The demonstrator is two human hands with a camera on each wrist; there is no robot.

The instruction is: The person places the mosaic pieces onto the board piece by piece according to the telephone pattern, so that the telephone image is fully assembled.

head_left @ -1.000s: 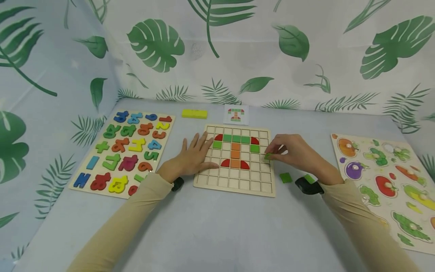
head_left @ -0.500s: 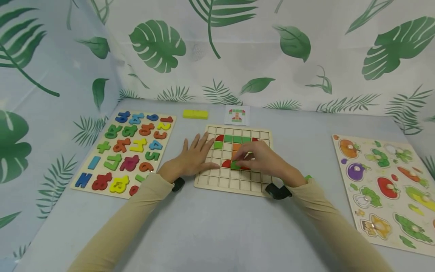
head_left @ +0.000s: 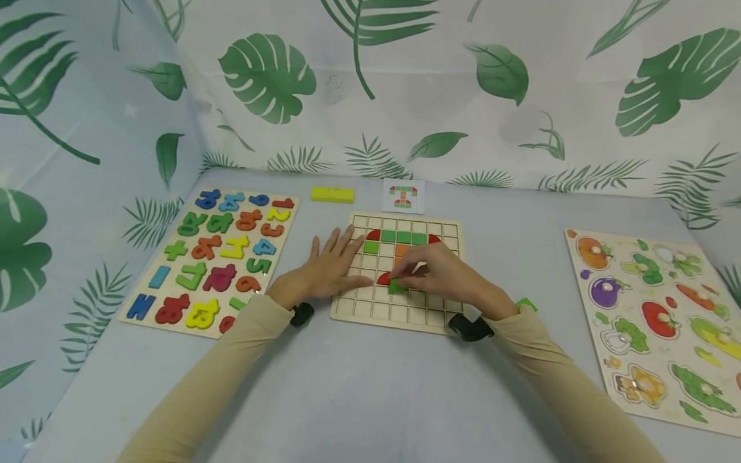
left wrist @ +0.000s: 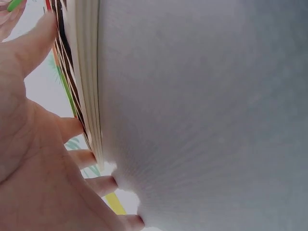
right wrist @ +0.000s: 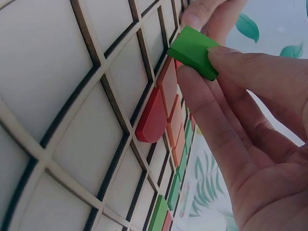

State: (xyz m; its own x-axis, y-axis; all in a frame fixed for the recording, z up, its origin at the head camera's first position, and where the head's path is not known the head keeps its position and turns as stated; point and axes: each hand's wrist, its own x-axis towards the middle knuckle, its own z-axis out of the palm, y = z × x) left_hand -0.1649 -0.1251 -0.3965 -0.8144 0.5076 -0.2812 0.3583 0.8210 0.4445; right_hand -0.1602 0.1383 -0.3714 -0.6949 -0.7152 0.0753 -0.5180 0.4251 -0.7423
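My right hand pinches a green square tile between thumb and fingers, tilted close over the lower middle of the wooden grid board. Just beside that tile is a red quarter-round tile lying in a cell. Orange tiles run up the centre to a row of green tiles, with a red rounded tile at its left end. My left hand rests with spread fingers on the board's left edge. Part of the pattern is hidden behind my right hand.
A pattern card and a yellow block lie behind the board. On the left is a number puzzle, on the right a vegetable puzzle. A loose green tile shows by my right sleeve.
My right hand has carried the green tile left from the board's right edge to its lower middle, then shifted it slightly nearer my body. My left hand has stayed in place.
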